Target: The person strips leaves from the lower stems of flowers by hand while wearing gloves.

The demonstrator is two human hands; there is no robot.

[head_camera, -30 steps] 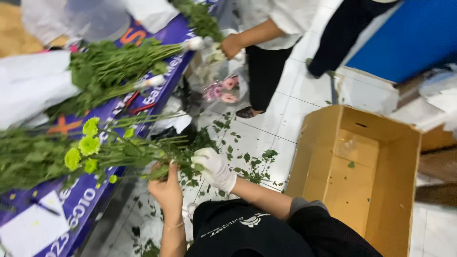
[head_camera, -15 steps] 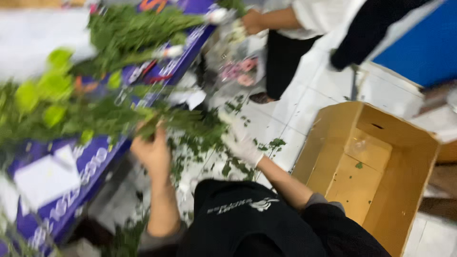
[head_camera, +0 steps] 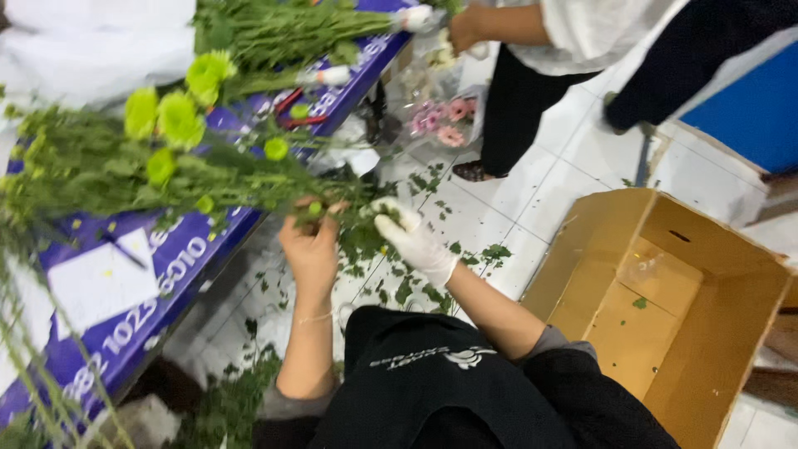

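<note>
Cardboard box (head_camera: 665, 308): nearly empty | left hand (head_camera: 312, 249) grip closed on stems (head_camera: 249, 179) | right hand (head_camera: 416, 241) grip stripping same stems

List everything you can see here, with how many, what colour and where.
Flower bunch: one, green stems with yellow-green blooms, held over the table edge.
Second green bunch: one, lying on the table, top.
Table cover: one, purple with white print, left.
White paper: one sheet, on the table.
Pink flowers: a few, wrapped, on the floor.
Cardboard box: one, brown, open, right.
Leaf scraps: many, green, on white floor tiles.
Co-worker: one, white top, at the top.
Left hand: bare, gripping stems.
Right hand: white glove, on the stems.
</note>
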